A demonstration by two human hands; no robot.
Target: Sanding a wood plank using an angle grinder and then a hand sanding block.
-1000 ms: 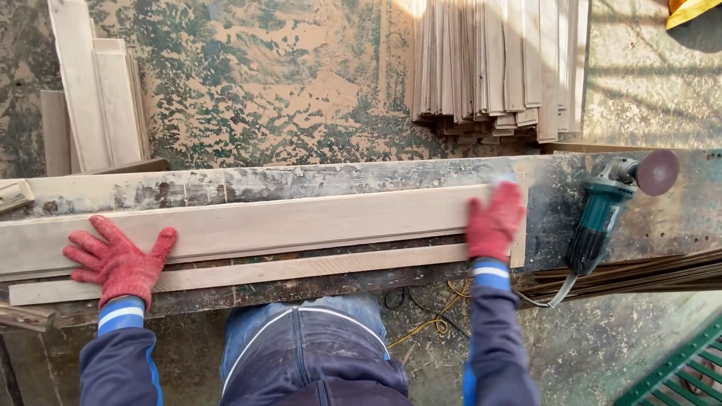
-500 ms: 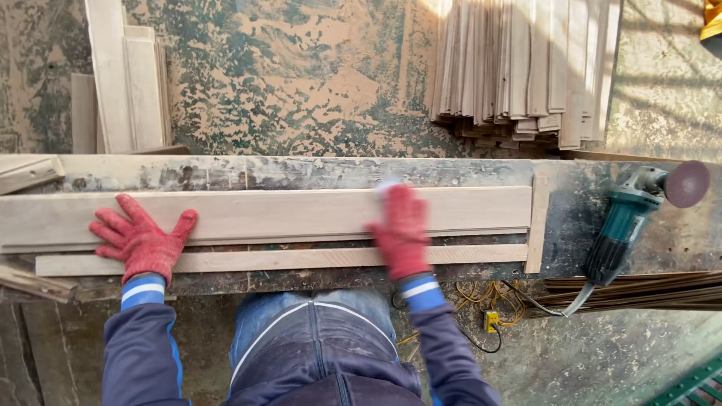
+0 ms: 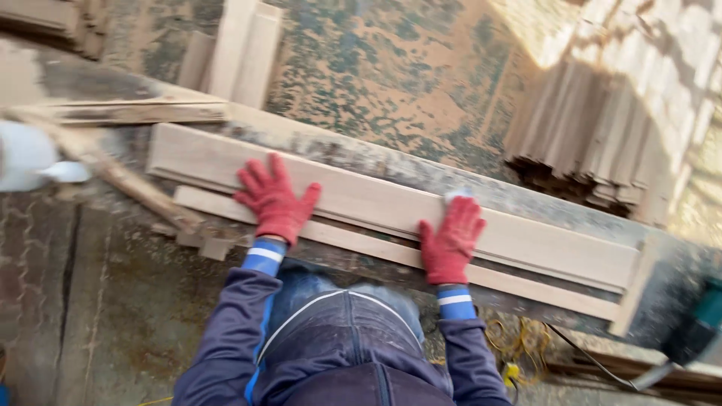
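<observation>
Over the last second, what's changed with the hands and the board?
The right hand slid leftward along the wide board, from its right end to about the middle, a pale pad under its fingers. The view has swung and tilted. The left hand stayed flat on the board; the narrow strip stayed in front.

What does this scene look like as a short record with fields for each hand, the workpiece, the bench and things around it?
Left hand: red knitted glove, flat on the long pale wooden board
Right hand: red knitted glove, pressing a small pale pad, partly hidden, onto the same board
Bench: worn, dusty grey workbench
Beside board: narrower pale wooden strip along its near edge
Around: stack of thin wooden slats on the floor; teal power tool at right
</observation>
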